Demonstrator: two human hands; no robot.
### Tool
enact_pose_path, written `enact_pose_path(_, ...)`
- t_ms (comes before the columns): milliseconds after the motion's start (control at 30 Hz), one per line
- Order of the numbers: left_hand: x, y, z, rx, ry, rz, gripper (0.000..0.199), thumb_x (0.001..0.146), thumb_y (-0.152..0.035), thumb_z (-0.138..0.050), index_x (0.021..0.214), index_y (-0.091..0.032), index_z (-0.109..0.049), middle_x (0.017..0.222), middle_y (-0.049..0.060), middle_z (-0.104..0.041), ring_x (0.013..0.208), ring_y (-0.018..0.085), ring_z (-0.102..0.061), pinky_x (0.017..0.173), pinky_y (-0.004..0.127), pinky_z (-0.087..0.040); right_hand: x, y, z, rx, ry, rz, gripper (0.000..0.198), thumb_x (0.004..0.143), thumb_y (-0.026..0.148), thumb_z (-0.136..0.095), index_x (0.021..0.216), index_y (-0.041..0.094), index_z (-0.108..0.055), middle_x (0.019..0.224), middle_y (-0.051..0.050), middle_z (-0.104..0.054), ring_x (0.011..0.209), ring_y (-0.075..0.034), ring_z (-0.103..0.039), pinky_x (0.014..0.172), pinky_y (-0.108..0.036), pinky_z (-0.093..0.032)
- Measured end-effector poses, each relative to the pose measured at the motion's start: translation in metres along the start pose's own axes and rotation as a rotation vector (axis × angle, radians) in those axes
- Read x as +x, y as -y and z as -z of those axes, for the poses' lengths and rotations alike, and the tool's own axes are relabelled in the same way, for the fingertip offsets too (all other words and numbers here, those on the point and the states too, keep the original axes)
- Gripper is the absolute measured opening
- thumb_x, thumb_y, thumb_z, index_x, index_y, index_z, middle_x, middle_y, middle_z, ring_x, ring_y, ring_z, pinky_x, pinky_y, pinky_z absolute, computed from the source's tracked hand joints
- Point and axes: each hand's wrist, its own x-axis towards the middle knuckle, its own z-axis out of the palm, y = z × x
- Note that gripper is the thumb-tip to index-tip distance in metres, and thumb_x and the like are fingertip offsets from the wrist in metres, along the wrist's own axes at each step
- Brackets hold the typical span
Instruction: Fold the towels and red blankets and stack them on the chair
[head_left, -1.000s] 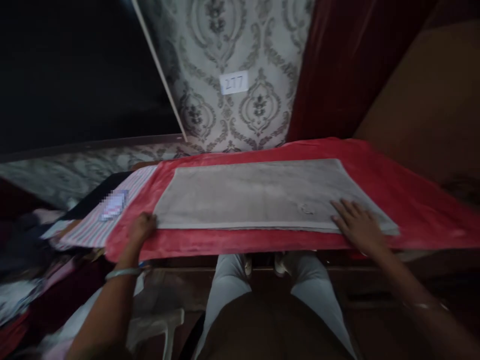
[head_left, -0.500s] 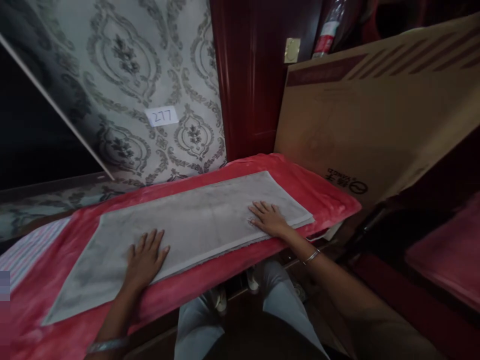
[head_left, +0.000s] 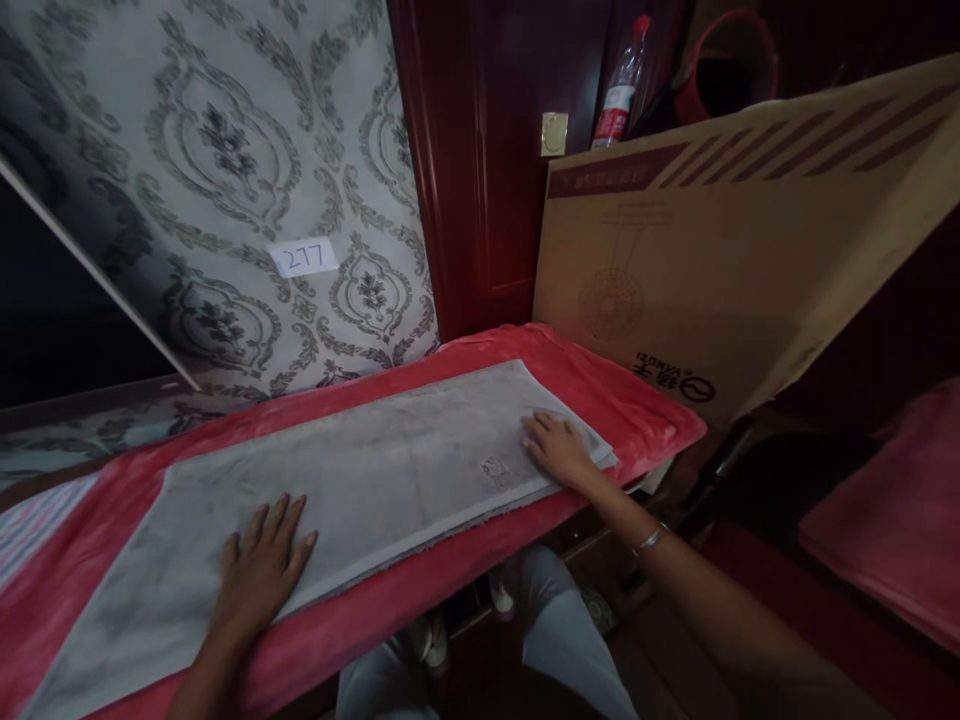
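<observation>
A long grey folded cloth (head_left: 390, 470), perhaps a towel, lies flat over a red plush cover (head_left: 600, 390). Its layered edge faces me, and a small emblem shows near its right part. My left hand (head_left: 262, 560) rests palm down on the left half of the cloth, fingers spread. Toward the cloth's right end lies my right hand (head_left: 556, 448), also flat with the fingers stretched out. Neither hand grips anything.
A large cardboard box (head_left: 720, 260) stands upright at the right, with a plastic bottle (head_left: 619, 95) behind its top edge. A dark screen (head_left: 67, 300) stands at the left. Striped fabric (head_left: 41, 520) shows by the cover's left end. Patterned wallpaper carries a paper marked 277 (head_left: 304, 257).
My right hand has slid to the right along the cloth, uncovering the emblem. My left hand is lower and farther left in view; the camera view has shifted too.
</observation>
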Motion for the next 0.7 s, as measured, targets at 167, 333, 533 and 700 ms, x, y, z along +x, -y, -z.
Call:
enact_pose_path(167, -0.002, 0.002, 0.003, -0.029, 0.008, -0.012, 0.067, 0.096, -0.043, -0.027, 0.156, -0.019, -0.041, 0.164, 0.011, -0.036, 0.153, 0.034, -0.027, 0.12, 0.061, -0.024, 0.045, 0.031, 0.002, 0.06, 0.053, 0.253, 0.061, 0.102, 0.042, -0.035, 0.159, 0.021, -0.034, 0.165, -0.012, -0.029, 0.152, -0.028, -0.027, 0.121, -0.054, -0.023)
enact_pose_path(333, -0.004, 0.003, 0.001, 0.007, -0.008, -0.014, 0.066, 0.095, -0.042, -0.028, 0.156, -0.02, -0.042, 0.163, 0.009, -0.036, 0.153, 0.032, -0.029, 0.12, 0.058, -0.025, 0.065, -0.005, -0.009, 0.017, 0.058, 0.17, 0.057, 0.102, 0.046, -0.035, 0.156, 0.028, -0.04, 0.165, -0.008, -0.031, 0.152, -0.028, -0.027, 0.121, -0.056, -0.024)
enact_pose_path(533, -0.005, 0.006, 0.0, 0.028, 0.02, 0.004, 0.065, 0.096, -0.043, -0.031, 0.156, -0.02, -0.041, 0.164, 0.009, -0.034, 0.154, 0.032, -0.027, 0.121, 0.058, -0.024, 0.061, -0.04, -0.003, -0.008, 0.026, -0.072, 0.057, 0.102, 0.041, -0.035, 0.154, 0.019, -0.043, 0.163, -0.015, -0.033, 0.151, -0.034, -0.028, 0.116, -0.066, -0.027)
enact_pose_path(700, 0.017, -0.037, 0.022, -0.076, 0.074, -0.222, 0.062, 0.097, -0.042, -0.04, 0.155, -0.02, -0.042, 0.164, 0.013, -0.033, 0.152, 0.035, -0.029, 0.12, 0.063, -0.025, 0.065, -0.011, -0.005, 0.022, 0.017, 0.158, 0.059, 0.1, 0.038, -0.04, 0.155, 0.017, -0.042, 0.164, -0.014, -0.03, 0.152, -0.03, -0.026, 0.121, -0.052, -0.027)
